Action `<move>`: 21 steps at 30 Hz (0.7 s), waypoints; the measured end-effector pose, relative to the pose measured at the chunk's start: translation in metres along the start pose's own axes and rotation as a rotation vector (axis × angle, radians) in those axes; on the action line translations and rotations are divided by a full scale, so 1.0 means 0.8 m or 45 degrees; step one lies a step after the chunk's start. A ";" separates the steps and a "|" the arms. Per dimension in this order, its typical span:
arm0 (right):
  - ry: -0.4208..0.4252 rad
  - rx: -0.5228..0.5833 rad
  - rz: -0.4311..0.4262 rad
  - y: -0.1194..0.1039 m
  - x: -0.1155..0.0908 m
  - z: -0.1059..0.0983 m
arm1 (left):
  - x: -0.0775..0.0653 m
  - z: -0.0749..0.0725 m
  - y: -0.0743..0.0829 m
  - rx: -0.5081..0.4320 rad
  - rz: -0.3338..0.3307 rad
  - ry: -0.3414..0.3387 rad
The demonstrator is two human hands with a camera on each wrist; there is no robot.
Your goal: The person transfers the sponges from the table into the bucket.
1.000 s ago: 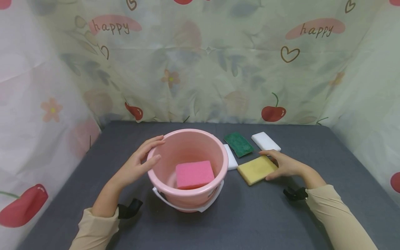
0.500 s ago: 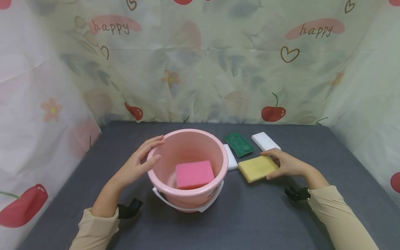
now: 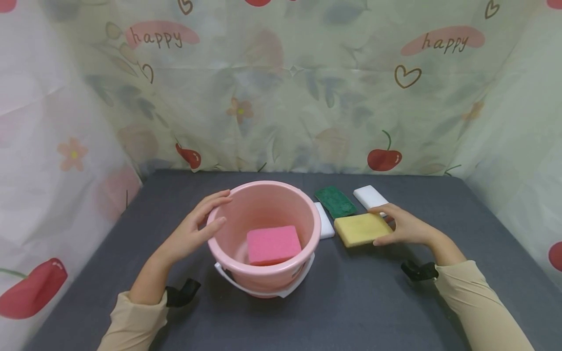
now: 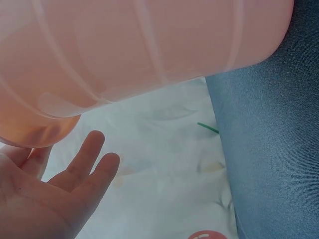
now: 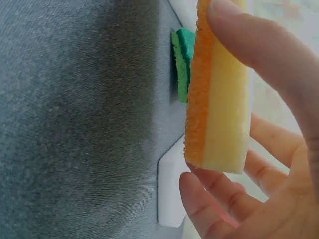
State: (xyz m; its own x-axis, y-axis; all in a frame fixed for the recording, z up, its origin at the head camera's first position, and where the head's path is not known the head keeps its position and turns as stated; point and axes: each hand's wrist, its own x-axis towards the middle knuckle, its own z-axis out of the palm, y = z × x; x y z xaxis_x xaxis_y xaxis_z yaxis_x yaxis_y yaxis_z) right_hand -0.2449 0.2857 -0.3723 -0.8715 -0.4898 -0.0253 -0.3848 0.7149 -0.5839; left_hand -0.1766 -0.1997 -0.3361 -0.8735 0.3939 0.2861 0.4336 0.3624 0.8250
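A pink bucket (image 3: 263, 272) stands upright on the dark tabletop, its white handle hanging down in front. A pink sponge (image 3: 273, 244) lies inside it. My left hand (image 3: 193, 231) rests at the left of the rim with fingers extended; in the left wrist view some fingers (image 4: 89, 154) stick out loosely beside the bucket wall. To the bucket's right, my right hand (image 3: 401, 228) pinches a yellow sponge (image 3: 361, 230) by its right end, thumb on the near side. The right wrist view shows the sponge's orange scouring layer (image 5: 198, 99) facing the table, raised off it.
Behind the yellow sponge lie a green scouring sponge (image 3: 335, 202) and a white block (image 3: 369, 196). Another white block (image 3: 324, 224) is partly hidden by the bucket. A printed cloth (image 3: 290, 97) closes off the back and sides of the table (image 3: 342, 312).
My right hand has lifted the yellow sponge and shifted it slightly away from me, tilting its near edge up. The left hand and bucket stay where they were.
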 end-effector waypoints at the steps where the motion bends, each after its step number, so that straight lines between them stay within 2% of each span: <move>1: 0.008 -0.006 -0.002 -0.001 0.000 0.000 | 0.000 0.000 0.000 0.001 0.000 0.001; 10: 0.075 -0.034 0.037 -0.009 0.001 -0.006 | 0.000 0.000 0.001 0.021 -0.010 0.002; 21: 0.148 -0.049 0.021 -0.022 0.001 -0.013 | 0.000 0.000 0.001 0.034 -0.008 0.005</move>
State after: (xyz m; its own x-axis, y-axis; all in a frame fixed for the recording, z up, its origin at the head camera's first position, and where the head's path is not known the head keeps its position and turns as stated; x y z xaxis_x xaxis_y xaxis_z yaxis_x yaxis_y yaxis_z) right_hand -0.2423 0.2782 -0.3535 -0.9063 -0.4182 0.0607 -0.3794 0.7419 -0.5528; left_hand -0.1764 -0.1998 -0.3354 -0.8770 0.3883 0.2830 0.4339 0.3870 0.8136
